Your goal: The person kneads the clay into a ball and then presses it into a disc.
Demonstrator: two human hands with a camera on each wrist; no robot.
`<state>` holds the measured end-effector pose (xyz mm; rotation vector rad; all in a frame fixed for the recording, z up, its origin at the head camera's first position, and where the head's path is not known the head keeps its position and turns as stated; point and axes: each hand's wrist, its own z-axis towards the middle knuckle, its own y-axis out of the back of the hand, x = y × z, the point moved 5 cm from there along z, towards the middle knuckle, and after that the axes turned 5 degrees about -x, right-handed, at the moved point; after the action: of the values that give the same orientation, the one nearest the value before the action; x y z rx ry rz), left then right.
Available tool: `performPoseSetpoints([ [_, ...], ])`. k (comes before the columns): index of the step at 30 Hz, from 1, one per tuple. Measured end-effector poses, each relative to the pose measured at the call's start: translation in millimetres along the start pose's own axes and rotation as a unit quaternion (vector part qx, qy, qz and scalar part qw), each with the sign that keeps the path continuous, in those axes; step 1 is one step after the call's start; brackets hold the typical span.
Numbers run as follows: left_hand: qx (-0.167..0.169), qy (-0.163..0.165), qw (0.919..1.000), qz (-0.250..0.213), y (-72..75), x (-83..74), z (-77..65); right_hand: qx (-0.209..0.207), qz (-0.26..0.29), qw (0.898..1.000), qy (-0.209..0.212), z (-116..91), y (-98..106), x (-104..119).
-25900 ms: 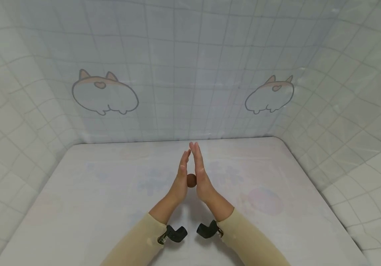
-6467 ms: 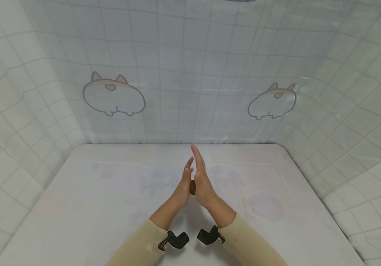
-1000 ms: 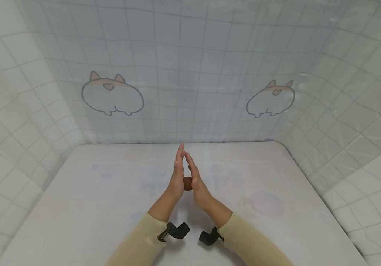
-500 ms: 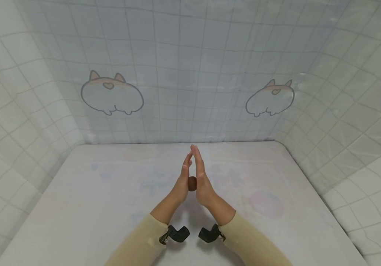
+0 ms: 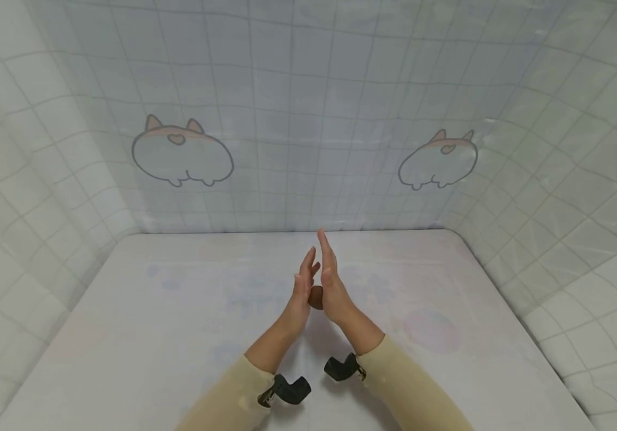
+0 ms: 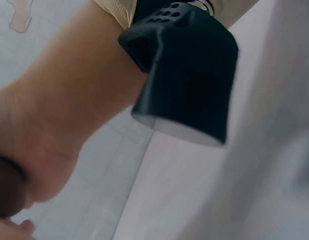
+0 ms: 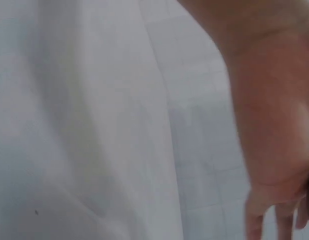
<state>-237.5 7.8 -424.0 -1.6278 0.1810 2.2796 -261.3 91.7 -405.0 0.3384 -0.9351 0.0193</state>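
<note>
A small brown ball (image 5: 316, 297), smooth and matte, sits between my two palms above the table. My left hand (image 5: 301, 296) presses it from the left with straight fingers. From the right, my right hand (image 5: 335, 294) lies against it, its straight fingers pointing away and reaching farther forward than the left ones. The left wrist view has the dark ball (image 6: 7, 187) against the heel of the left palm (image 6: 42, 150), cut off by the frame edge. Only a sliver of the ball shows beside the right palm (image 7: 277, 120) in the right wrist view.
A pale table cover (image 5: 152, 347) with faint printed shapes lies beneath the hands. White grid-patterned sheeting (image 5: 308, 120) with animal drawings stands behind and on both sides. Black wrist mounts (image 5: 293, 390) stick out from cream sleeves (image 5: 233, 395).
Over the last second the right hand slid forward and the left hand slid back, with the ball shifting slightly right between them. In the earlier frames too, the ball is between the palms.
</note>
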Motion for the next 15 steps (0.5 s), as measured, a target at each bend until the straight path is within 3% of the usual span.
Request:
performPoseSetpoints([
  [6, -0.057, -0.022, 0.9974, 0.039, 1.5, -1.4, 1.5, -0.003, 0.004, 0.999, 0.04, -7.6, -5.9, 1.4],
  [12, -0.092, -0.044, 0.9902, 0.095, 8.4, -4.1, 4.7, 0.007, 0.016, 0.999, 0.05, -14.9, -15.1, 0.9],
  [15, -0.108, -0.044, 0.988, 0.102, 14.4, -5.7, 7.5, 0.016, 0.029, 0.998, 0.059, -16.4, -19.5, 3.9],
])
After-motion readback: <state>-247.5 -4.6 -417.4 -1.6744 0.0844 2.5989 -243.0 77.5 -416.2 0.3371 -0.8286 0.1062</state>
